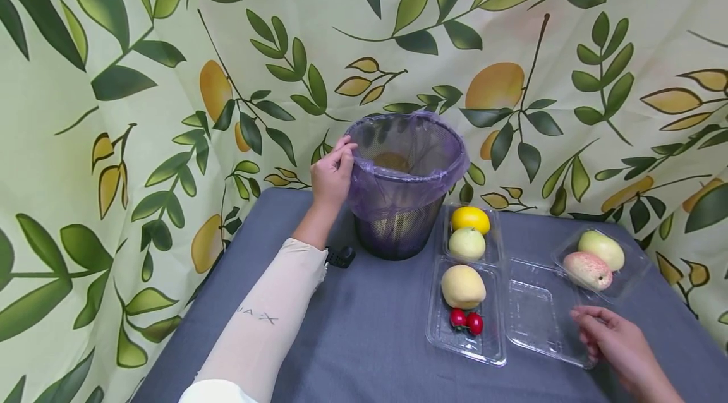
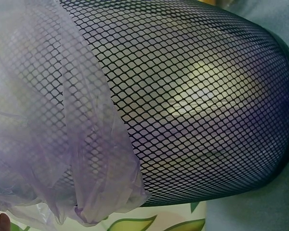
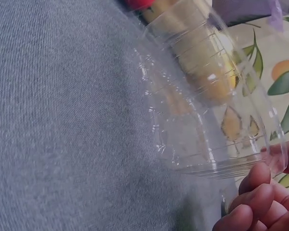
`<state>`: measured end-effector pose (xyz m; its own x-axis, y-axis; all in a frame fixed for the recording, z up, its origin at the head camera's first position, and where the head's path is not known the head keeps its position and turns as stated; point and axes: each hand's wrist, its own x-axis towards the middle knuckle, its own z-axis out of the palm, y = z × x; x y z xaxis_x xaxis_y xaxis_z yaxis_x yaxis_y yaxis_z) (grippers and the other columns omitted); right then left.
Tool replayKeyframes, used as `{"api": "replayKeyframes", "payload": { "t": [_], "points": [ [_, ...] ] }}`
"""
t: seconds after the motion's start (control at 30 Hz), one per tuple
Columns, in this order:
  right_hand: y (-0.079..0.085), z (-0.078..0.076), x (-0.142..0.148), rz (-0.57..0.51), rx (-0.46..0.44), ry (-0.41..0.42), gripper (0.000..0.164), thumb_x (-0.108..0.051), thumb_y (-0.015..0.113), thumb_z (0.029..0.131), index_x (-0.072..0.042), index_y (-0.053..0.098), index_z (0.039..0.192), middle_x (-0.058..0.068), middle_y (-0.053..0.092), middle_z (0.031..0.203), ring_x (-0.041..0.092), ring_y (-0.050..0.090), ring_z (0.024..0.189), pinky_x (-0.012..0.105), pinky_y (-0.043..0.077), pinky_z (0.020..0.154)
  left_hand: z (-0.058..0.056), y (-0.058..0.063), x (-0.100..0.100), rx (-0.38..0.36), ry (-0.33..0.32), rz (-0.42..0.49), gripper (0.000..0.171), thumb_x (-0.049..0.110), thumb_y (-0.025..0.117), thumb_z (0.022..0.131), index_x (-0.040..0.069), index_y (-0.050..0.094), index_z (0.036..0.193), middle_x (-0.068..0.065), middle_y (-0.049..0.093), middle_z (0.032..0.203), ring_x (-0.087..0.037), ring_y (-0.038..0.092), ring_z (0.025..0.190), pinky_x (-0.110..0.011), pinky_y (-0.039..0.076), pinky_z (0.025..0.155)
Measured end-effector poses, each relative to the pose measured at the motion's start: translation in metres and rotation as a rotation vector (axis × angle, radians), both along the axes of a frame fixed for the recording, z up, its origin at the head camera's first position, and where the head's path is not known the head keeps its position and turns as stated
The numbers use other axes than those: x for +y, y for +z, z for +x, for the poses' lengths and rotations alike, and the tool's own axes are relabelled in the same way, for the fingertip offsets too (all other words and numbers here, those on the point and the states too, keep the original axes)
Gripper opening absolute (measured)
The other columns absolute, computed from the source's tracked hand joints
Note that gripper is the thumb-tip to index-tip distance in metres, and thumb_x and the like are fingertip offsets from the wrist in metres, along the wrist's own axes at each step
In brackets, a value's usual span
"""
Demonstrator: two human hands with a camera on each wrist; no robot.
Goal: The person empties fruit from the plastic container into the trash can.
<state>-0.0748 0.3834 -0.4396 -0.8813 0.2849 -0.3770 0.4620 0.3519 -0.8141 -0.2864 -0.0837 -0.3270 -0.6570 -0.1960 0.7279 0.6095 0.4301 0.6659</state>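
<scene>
My left hand point(image 1: 332, 174) holds the left rim of a dark mesh wastebasket point(image 1: 392, 235), lined with a thin purple plastic bag point(image 1: 387, 191) folded over its edge. The left wrist view shows the mesh wall close up, a fingertip point(image 2: 1, 222) at the bag's edge. At the right, my right hand point(image 1: 617, 340) pinches the near right corner of a clear plastic container point(image 1: 537, 308) between thumb and fingers. In the right wrist view this container point(image 3: 183, 130) has nothing in it and slants above the cloth.
Left of that container, a clear two-part tray point(image 1: 435, 327) holds a lemon point(image 1: 470, 220), a pale round fruit point(image 1: 467, 244), a peach-coloured fruit point(image 1: 463, 287) and small red fruits point(image 1: 474, 323). Another clear tray point(image 1: 631, 270) bears a yellow-green fruit point(image 1: 603, 250) and a pink speckled one point(image 1: 588, 270). Patterned cloth hangs behind.
</scene>
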Motion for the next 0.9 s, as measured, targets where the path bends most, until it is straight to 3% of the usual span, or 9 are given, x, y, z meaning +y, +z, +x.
{"api": "replayKeyframes", "payload": {
  "t": [0.1, 0.43, 0.63, 0.77, 0.9],
  "points": [
    [-0.003, -0.001, 0.002, 0.024, -0.034, -0.005, 0.041, -0.032, 0.052, 0.098, 0.003, 0.053, 0.121, -0.003, 0.055, 0.068, 0.013, 0.052, 0.055, 0.034, 0.05, 0.053, 0.0, 0.0, 0.0, 0.004, 0.005, 0.0, 0.032, 0.02, 0.05, 0.095, 0.008, 0.077, 0.105, -0.004, 0.069, 0.124, -0.021, 0.065, 0.116, -0.035, 0.052, 0.095],
    [-0.004, 0.0, 0.008, 0.066, -0.068, 0.008, 0.049, -0.039, 0.05, 0.098, 0.003, 0.054, 0.122, -0.004, 0.057, 0.069, 0.013, 0.054, 0.058, 0.033, 0.05, 0.056, -0.001, -0.001, -0.001, 0.03, 0.012, 0.003, 0.032, 0.021, 0.049, 0.095, 0.007, 0.078, 0.103, -0.004, 0.069, 0.123, -0.019, 0.066, 0.114, -0.033, 0.053, 0.094],
    [-0.005, 0.002, 0.014, 0.067, -0.085, 0.003, 0.052, -0.05, 0.049, 0.097, 0.0, 0.058, 0.112, -0.004, 0.058, 0.07, 0.012, 0.055, 0.059, 0.033, 0.051, 0.058, -0.001, -0.001, 0.0, 0.022, 0.013, 0.002, 0.032, 0.021, 0.049, 0.095, 0.008, 0.078, 0.104, -0.003, 0.069, 0.124, -0.019, 0.066, 0.115, -0.033, 0.052, 0.094],
    [-0.004, 0.001, 0.019, 0.07, -0.08, -0.046, 0.052, -0.052, 0.048, 0.097, -0.003, 0.06, 0.109, -0.005, 0.058, 0.069, 0.013, 0.055, 0.059, 0.033, 0.052, 0.058, -0.001, -0.001, 0.0, 0.024, 0.013, 0.003, 0.032, 0.021, 0.05, 0.096, 0.008, 0.077, 0.104, -0.004, 0.069, 0.124, -0.02, 0.066, 0.115, -0.034, 0.052, 0.094],
    [-0.003, 0.002, 0.025, 0.071, -0.039, -0.088, 0.041, -0.05, 0.048, 0.098, -0.013, 0.065, 0.098, -0.005, 0.058, 0.067, 0.011, 0.054, 0.058, 0.033, 0.053, 0.058, 0.0, -0.001, 0.0, 0.021, 0.007, 0.008, 0.032, 0.021, 0.049, 0.096, 0.008, 0.077, 0.104, -0.004, 0.069, 0.124, -0.019, 0.066, 0.115, -0.033, 0.052, 0.095]
  ]
}}
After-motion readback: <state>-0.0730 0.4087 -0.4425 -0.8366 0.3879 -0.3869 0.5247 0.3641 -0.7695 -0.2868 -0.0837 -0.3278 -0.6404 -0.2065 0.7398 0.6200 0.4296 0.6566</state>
